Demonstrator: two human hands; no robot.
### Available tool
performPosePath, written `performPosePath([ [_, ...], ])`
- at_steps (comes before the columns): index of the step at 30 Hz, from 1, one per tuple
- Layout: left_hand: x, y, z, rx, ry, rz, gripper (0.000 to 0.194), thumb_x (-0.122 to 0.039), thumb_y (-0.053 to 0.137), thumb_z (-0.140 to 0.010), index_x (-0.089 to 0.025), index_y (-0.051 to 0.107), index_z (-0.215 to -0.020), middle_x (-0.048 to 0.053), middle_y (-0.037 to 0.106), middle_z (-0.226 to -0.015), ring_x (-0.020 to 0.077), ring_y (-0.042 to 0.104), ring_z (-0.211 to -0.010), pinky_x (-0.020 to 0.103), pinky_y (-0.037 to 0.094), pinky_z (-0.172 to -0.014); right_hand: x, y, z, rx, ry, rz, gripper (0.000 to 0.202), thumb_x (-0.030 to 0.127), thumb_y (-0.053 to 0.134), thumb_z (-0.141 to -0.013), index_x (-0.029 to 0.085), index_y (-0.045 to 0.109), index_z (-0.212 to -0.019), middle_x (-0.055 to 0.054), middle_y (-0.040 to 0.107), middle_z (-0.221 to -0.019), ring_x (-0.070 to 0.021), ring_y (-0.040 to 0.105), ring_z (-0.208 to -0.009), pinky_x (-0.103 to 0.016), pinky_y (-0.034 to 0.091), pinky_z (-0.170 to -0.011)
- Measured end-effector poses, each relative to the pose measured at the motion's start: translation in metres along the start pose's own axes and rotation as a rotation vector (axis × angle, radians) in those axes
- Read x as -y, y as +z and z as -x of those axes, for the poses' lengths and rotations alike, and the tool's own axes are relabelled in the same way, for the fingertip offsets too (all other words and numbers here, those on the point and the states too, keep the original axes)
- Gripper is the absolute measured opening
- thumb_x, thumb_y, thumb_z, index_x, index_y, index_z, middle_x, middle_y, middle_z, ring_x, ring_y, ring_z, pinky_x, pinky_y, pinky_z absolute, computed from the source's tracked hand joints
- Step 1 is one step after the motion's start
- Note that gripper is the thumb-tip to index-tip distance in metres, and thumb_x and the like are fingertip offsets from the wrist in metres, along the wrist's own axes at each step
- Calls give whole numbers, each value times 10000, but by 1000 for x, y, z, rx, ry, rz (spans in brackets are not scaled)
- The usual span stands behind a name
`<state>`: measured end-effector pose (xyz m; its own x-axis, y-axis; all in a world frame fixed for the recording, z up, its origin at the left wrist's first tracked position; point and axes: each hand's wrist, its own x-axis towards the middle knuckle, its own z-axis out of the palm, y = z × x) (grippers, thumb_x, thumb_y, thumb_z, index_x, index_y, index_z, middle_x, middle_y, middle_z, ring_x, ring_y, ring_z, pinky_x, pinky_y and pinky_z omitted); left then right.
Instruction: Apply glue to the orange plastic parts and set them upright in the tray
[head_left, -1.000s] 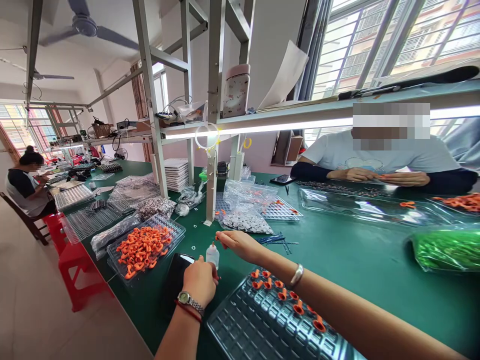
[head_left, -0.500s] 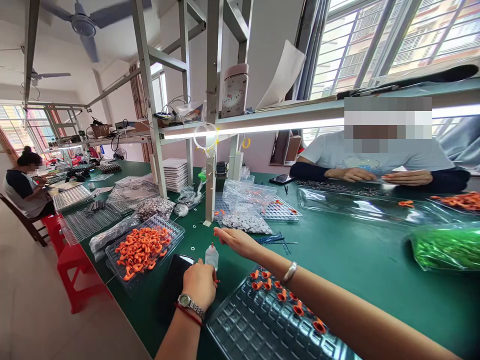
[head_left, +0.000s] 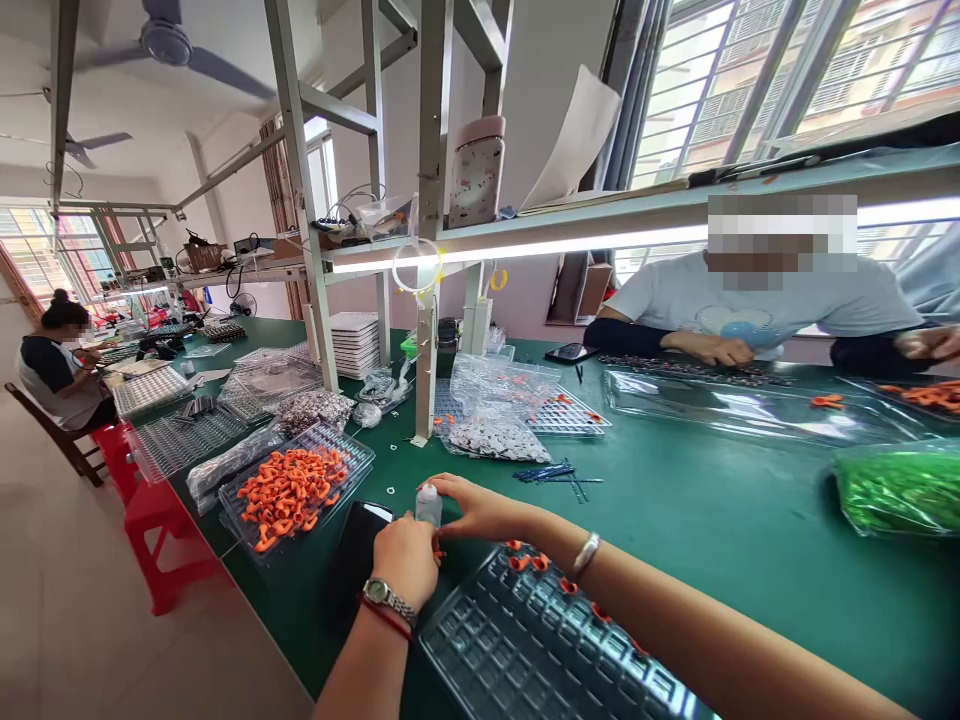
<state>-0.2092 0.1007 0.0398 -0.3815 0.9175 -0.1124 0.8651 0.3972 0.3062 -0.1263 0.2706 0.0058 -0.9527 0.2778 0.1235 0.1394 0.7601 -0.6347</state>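
Note:
My left hand (head_left: 405,562), with a watch on its wrist, grips a small clear squeeze bottle (head_left: 429,505) that stands upright over the green table (head_left: 675,520). My right hand (head_left: 480,510) has come against the bottle, its forefinger curled over the tip and its thumb at the body. Whether it still pinches a small orange piece cannot be seen. Just below my forearms lies a dark compartment tray (head_left: 517,655) with several orange parts (head_left: 525,561) seated along its far row.
A clear tray heaped with orange parts (head_left: 289,488) and a black phone (head_left: 356,550) lie to the left. Bags of small parts (head_left: 491,438) and a shelf post (head_left: 426,350) stand behind. A co-worker (head_left: 757,310) sits opposite, and another person (head_left: 56,365) far left.
My right hand drew back from the raised, outstretched position and closed onto the bottle in my left hand. The view shifted slightly, and the co-worker's hand moved right.

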Motion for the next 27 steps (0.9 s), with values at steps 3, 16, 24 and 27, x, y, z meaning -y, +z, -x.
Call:
performPosePath([
  [3,-3,1,3,-1,-7,9,110,-244,645,-942,-140,675,-956,55,697,-1049,206,670,-978,427,549,-893,6,6,4,-53,3,-106,283,318,664,-964,159,634,-1196,-86,631,-1245,-259,632,-1098,-482,530,-933],
  [16,-73,3,67,-158,519,394,123,-107,697,-867,-210,739,-918,16,745,-950,159,674,-940,254,497,-893,109,-24,243,-652,356,-548,673,789,582,-782,219,582,-1142,-112,700,-1003,-316,684,-952,-423,584,-834],
  [24,-136,89,197,-106,843,643,110,-296,633,-927,-303,728,-980,11,777,-848,202,710,-788,319,537,-739,167,80,396,-1192,568,-731,464,499,838,-703,326,607,-1068,-24,726,-870,-248,721,-772,-306,629,-683],
  [27,-152,102,219,-163,943,601,79,-270,615,-935,-278,688,-966,7,770,-807,185,702,-733,311,526,-702,174,104,425,-1212,589,-783,433,413,833,-752,336,590,-1102,-26,745,-926,-252,741,-839,-309,638,-765],
])
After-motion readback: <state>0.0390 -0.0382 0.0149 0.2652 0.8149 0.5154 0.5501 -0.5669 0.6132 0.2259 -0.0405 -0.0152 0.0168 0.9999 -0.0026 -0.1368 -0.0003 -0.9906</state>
